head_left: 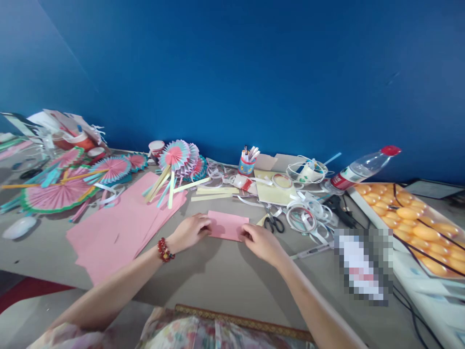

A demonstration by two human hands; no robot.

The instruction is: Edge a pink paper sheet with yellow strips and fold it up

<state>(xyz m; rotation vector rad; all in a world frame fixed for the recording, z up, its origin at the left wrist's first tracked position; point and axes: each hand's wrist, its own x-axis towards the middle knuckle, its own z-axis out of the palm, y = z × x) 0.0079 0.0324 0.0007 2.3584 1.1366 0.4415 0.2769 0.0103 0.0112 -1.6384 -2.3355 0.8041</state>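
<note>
A small rectangle of folded pink paper [228, 225] lies on the table in front of me. My left hand [191, 231] grips its left edge, fingers curled together, a red bead bracelet at the wrist. At the lower right corner, my right hand [262, 242] pinches the same paper between thumb and fingers. Left of my hands are spread large sheets of pink paper [109, 237]. Black-handled scissors [273, 224] rest just beyond my right hand.
Folded paper fans [174, 156] and pale paper strips [214, 191] stand and lie behind. A pen cup [246, 166], tape rolls [301, 218], a glue gun [339, 209], a tilted plastic bottle [359, 172] and an orange-patterned box [414, 218] crowd the right. A blue wall [232, 72] closes off the back.
</note>
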